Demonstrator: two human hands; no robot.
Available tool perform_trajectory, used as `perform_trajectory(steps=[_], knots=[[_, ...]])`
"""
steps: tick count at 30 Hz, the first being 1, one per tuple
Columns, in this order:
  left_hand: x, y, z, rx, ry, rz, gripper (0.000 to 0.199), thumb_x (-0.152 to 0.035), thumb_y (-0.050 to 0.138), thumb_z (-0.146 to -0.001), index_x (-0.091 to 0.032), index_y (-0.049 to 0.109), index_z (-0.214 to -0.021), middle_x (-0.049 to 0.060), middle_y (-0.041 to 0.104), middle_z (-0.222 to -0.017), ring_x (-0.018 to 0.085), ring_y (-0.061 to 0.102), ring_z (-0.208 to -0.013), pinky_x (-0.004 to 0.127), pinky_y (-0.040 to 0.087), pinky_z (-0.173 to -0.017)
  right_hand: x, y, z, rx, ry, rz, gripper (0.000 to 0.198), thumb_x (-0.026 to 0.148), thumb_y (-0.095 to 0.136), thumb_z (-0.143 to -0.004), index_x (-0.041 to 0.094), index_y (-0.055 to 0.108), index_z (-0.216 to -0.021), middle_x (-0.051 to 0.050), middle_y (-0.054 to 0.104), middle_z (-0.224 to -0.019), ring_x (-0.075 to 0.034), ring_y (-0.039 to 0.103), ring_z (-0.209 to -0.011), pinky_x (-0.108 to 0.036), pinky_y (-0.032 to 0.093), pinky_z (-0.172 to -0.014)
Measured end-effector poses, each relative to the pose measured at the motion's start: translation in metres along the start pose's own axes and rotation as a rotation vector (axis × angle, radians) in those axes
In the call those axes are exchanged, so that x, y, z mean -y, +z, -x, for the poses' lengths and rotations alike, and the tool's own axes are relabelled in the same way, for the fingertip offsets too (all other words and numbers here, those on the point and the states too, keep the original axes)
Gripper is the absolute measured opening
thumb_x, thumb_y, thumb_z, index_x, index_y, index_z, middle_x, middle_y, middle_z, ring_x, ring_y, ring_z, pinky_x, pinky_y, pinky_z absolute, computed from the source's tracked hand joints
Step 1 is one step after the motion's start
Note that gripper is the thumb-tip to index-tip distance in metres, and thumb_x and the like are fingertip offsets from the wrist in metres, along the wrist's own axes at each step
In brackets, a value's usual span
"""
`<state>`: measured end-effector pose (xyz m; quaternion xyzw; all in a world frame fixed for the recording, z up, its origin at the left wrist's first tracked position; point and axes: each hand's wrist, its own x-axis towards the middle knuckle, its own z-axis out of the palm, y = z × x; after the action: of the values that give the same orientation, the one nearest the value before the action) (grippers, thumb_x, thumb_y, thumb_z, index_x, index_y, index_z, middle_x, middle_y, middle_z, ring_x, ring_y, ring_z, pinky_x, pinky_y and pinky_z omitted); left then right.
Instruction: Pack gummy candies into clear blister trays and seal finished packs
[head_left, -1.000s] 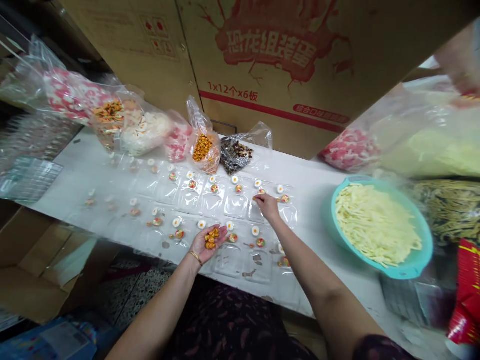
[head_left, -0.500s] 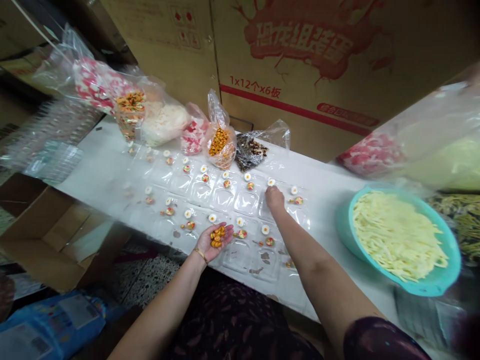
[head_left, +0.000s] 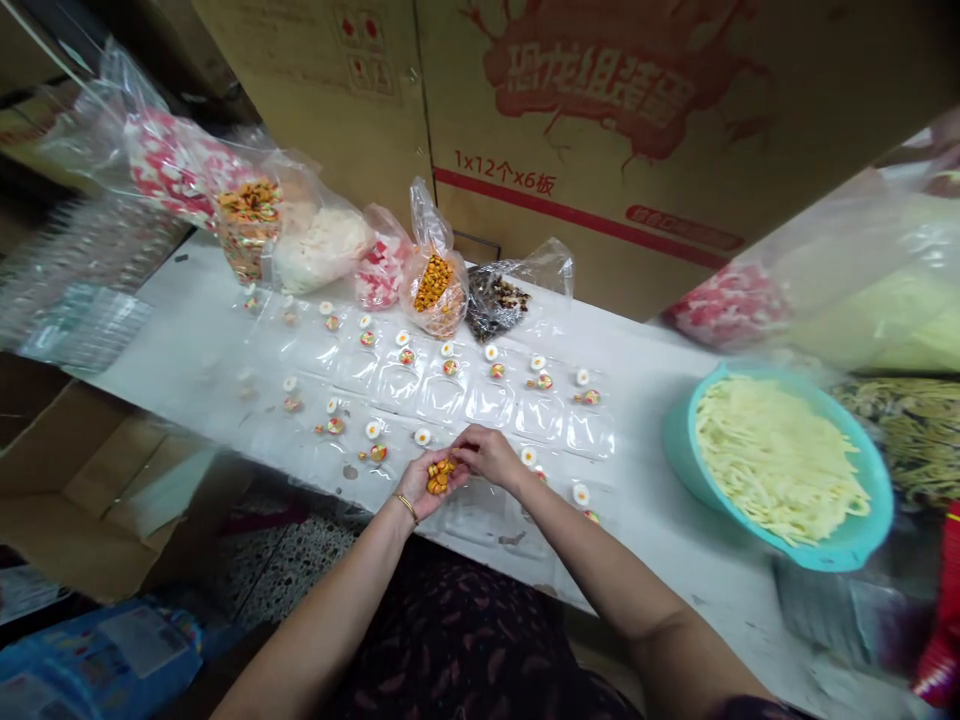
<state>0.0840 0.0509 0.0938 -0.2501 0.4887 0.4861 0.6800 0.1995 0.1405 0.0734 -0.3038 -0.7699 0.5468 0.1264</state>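
My left hand point(head_left: 426, 482) is cupped palm up at the near edge of the white table point(head_left: 645, 385), holding a small heap of orange pieces point(head_left: 439, 474). My right hand point(head_left: 487, 455) reaches into that palm, its fingertips pinched at the orange pieces. Under and beyond both hands lie clear plastic blister trays point(head_left: 442, 400) in two rows. Their pockets hold small white egg-like pieces point(head_left: 492, 352) and red-green pieces point(head_left: 544, 381).
Plastic bags of small pieces stand along the back: an orange one point(head_left: 435, 285), a dark one point(head_left: 495, 297), a white one point(head_left: 319, 245), a red-white one point(head_left: 380, 272). A teal bowl of pale strips point(head_left: 784, 460) sits right. Cardboard boxes point(head_left: 600, 110) rise behind. An open carton point(head_left: 82, 480) lies lower left.
My right hand has drawn back from the far row of trays to my left palm and pinches at the orange pieces. An orange piece now lies in the far pocket it left.
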Motion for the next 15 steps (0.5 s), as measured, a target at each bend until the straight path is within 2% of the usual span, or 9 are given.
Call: perform_trajectory(steps=[2,4,7,9,13,15], knots=[[-0.003,-0.004,0.003,-0.015,0.003,-0.014,0.012,-0.012,0.047,-0.076,-0.009,0.057,-0.082,0.008,0.063,-0.073,0.012,0.062,-0.061,0.021,0.051,-0.053,-0.016,-0.01,-0.006,-0.154,0.14,-0.072,0.009,0.023,0.056,-0.071,0.018,0.063,-0.074,0.0,0.062,-0.071,-0.012,0.056,-0.066,-0.023,0.043,-0.064],[-0.007,-0.01,0.006,-0.036,0.004,-0.017,0.011,-0.014,0.049,-0.076,-0.011,0.056,-0.085,0.004,0.06,-0.069,0.009,0.058,-0.054,0.015,0.044,-0.042,-0.036,-0.023,-0.019,-0.356,0.345,-0.122,0.012,0.027,0.058,-0.069,0.017,0.062,-0.072,-0.001,0.062,-0.069,-0.013,0.056,-0.064,-0.024,0.043,-0.063],[-0.011,-0.022,0.012,-0.029,0.031,-0.016,0.014,-0.016,0.054,-0.076,-0.014,0.055,-0.089,-0.001,0.055,-0.063,0.004,0.051,-0.045,0.011,0.035,-0.035,-0.057,-0.038,-0.05,-0.544,0.548,-0.024,0.014,0.027,0.056,-0.068,0.016,0.06,-0.076,-0.001,0.063,-0.07,-0.014,0.056,-0.065,-0.024,0.042,-0.063],[-0.012,-0.03,0.017,-0.029,0.058,-0.013,0.016,-0.017,0.055,-0.075,-0.015,0.055,-0.091,-0.002,0.053,-0.063,0.003,0.049,-0.044,0.01,0.033,-0.034,-0.062,-0.041,-0.072,-0.546,0.581,0.132,0.015,0.027,0.053,-0.072,0.016,0.06,-0.08,-0.002,0.064,-0.075,-0.014,0.056,-0.069,-0.023,0.041,-0.066],[-0.013,-0.041,0.027,-0.071,0.112,-0.004,0.009,-0.019,0.058,-0.074,-0.017,0.052,-0.08,-0.003,0.051,-0.063,0.003,0.047,-0.043,0.01,0.032,-0.034,-0.061,-0.036,-0.101,-0.317,0.589,0.558,0.021,0.027,0.041,-0.082,0.017,0.058,-0.088,-0.005,0.063,-0.086,-0.015,0.056,-0.078,-0.024,0.038,-0.068],[-0.015,-0.045,0.03,-0.092,0.136,-0.002,0.009,-0.02,0.058,-0.074,-0.017,0.049,-0.075,-0.003,0.052,-0.063,0.003,0.046,-0.043,0.01,0.031,-0.033,-0.06,-0.032,-0.105,-0.224,0.572,0.673,0.023,0.025,0.038,-0.084,0.015,0.058,-0.091,-0.009,0.06,-0.092,-0.016,0.055,-0.082,-0.025,0.038,-0.069]])
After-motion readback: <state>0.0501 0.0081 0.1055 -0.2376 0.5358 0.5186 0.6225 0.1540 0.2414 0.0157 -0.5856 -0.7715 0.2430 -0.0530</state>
